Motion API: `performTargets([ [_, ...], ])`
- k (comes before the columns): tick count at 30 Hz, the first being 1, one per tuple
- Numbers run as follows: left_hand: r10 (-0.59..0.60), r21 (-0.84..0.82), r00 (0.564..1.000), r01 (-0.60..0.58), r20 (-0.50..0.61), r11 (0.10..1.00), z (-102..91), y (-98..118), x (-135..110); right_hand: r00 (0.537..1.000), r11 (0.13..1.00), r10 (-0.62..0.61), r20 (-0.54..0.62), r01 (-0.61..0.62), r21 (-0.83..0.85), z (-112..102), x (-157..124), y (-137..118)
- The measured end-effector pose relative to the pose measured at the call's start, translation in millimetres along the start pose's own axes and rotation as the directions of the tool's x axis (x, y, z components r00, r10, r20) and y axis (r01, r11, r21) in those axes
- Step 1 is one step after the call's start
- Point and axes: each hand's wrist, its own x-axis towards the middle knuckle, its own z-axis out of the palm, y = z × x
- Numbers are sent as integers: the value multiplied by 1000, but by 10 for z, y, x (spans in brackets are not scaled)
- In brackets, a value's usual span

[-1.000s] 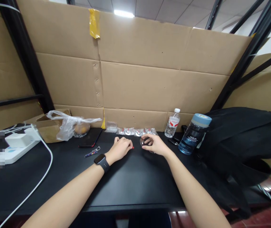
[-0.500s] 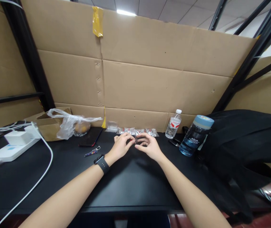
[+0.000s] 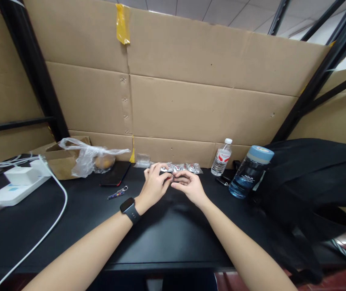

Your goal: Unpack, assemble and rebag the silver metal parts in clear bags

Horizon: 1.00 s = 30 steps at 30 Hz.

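1. In the head view, our left hand [image 3: 155,185], with a black smartwatch [image 3: 129,208] on its wrist, and our right hand [image 3: 192,186] meet at about 12 o'clock from the middle of the black table [image 3: 166,234], near its far edge.
2. The fingers of both hands are curled, and their tips come together. They pinch a small shiny piece [image 3: 172,176] from two sides. The fingers cover most of it, so we cannot tell its exact shape.
3. This piece sits between the two hands, low over the table; we cannot tell if it touches the surface. At 12 o'clock, just behind it, a row of small clear packets with red and white contents [image 3: 187,167] lies along the brown cardboard wall [image 3: 203,109].
4. At 11 o'clock from our left hand lies a small clear plastic pouch [image 3: 143,161]. At 9 o'clock is a flat black phone [image 3: 115,174], and at 8 o'clock a small colourful keychain [image 3: 117,194].
5. Further at 9 o'clock, a crumpled clear plastic bag with a round brown fruit inside [image 3: 95,161] leans on a brown cardboard box [image 3: 58,162]. Beyond them is a white power strip [image 3: 15,186] with a white cable [image 3: 58,214].
6. At 2 o'clock from our right hand stands a clear water bottle with a white cap and red label [image 3: 221,158]. Beside it, at 3 o'clock, stands a blue-tinted bottle with a light blue lid [image 3: 250,173], and then a black backpack [image 3: 312,178].
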Motion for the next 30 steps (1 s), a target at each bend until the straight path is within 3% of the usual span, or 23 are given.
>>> performTargets([
  [4, 14, 32, 1000, -15, 14, 999, -28, -12, 16, 998, 1000, -5, 60, 6, -23, -55, 19, -9],
  [7, 1, 28, 1000, -1, 19, 1000, -19, -21, 18, 994, 990, -36, 108, 50, -134, -121, 31, -27],
  [17, 39, 21, 995, -41, 87, 999, -8, 13, 3, 979, 870, -185, 85, 204, -449, -118, 25, 4],
  [26, 37, -80, 969, -18, 244, 997, -64, 12, 14, 980, 863, -182, 77, 197, -465, -120, 37, -9],
  [30, 6, -94, 970, 17, 243, 995, -45, 2, 27, 982, 870, -163, 93, 187, -456, -116, 37, -9],
])
